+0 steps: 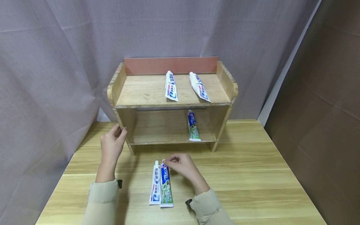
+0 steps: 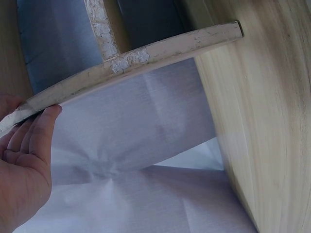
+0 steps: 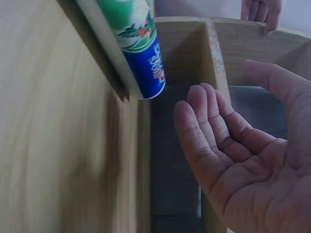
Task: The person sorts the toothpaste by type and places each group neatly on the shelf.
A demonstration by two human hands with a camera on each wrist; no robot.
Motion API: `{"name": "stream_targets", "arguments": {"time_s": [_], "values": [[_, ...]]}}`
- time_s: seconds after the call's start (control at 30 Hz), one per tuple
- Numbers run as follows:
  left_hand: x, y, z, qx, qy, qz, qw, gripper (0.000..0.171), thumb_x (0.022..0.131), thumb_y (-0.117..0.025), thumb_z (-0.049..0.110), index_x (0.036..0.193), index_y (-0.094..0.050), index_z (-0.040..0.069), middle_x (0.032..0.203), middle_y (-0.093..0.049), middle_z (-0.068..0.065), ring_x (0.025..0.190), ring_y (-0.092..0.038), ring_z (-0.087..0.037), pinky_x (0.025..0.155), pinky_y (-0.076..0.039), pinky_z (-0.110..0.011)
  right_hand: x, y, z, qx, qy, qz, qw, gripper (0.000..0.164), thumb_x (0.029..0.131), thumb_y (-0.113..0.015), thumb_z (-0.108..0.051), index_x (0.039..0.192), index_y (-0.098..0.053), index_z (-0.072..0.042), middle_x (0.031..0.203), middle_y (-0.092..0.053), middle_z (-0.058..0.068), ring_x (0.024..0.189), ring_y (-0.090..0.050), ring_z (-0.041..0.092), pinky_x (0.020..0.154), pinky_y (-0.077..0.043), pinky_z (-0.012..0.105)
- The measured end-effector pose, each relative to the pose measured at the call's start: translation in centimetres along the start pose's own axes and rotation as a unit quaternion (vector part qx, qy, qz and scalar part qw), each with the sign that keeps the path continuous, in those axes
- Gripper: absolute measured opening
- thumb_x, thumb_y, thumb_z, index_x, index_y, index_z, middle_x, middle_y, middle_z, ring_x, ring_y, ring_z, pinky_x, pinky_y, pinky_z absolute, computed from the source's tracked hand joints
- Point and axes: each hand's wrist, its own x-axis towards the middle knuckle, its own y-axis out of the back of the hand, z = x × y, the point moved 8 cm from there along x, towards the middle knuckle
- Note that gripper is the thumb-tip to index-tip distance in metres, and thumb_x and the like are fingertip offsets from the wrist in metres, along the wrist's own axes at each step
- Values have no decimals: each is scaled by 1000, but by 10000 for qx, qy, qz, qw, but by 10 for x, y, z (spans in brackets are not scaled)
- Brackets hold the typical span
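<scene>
My left hand [image 1: 112,143] pinches the edge of the left side panel of a small wooden shelf [image 1: 174,104]. In the left wrist view its fingers lie along one face of that panel [image 2: 146,57]. Over the table, my right hand [image 1: 182,165] is at the cap end of a blue-and-green toothpaste tube [image 1: 167,187]. Seen from the right wrist, the thumb and the loosely bent fingers [image 3: 214,141] are parted, with nothing between them; the blue-and-green tube shows at upper left. Close beside that tube lies a white toothpaste tube [image 1: 155,184].
Two white toothpaste tubes, one on the left [image 1: 171,86] and one on the right [image 1: 199,87], lie on the top shelf. Another blue-and-green tube [image 1: 193,125] lies on the lower shelf, towards its right end. Grey cloth [image 1: 168,28] hangs behind the wood-grain table [image 1: 253,175].
</scene>
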Motion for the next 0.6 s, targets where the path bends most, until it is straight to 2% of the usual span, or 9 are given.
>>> {"name": "stream_targets", "arguments": {"time_s": [0.23,0.43,0.6], "values": [[0,-1,0,-19,-7,6,10000,26,95,-67,17,115,-74,3,104,-73,-20,93,-74,-33,80,-61,-35,2,-4,8,-107,-222,-48,9997,26,89,-76,-32,98,-73,-8,83,-69,0,74,-64,16,69,-58,31],[1,0,-2,55,-33,67,10000,24,94,-68,18,112,-75,5,102,-73,-19,92,-74,-33,81,-61,-39,2,-8,12,-353,-316,-127,9988,31,86,-77,-39,95,-74,-10,81,-68,-2,74,-63,15,67,-56,31],[0,0,-2,69,-23,39,10000,24,94,-69,20,113,-75,6,102,-74,-18,92,-75,-31,81,-61,-38,1,-10,15,-457,-360,-135,9982,29,87,-77,-39,94,-74,-11,80,-68,-3,73,-62,15,66,-55,31]]}}
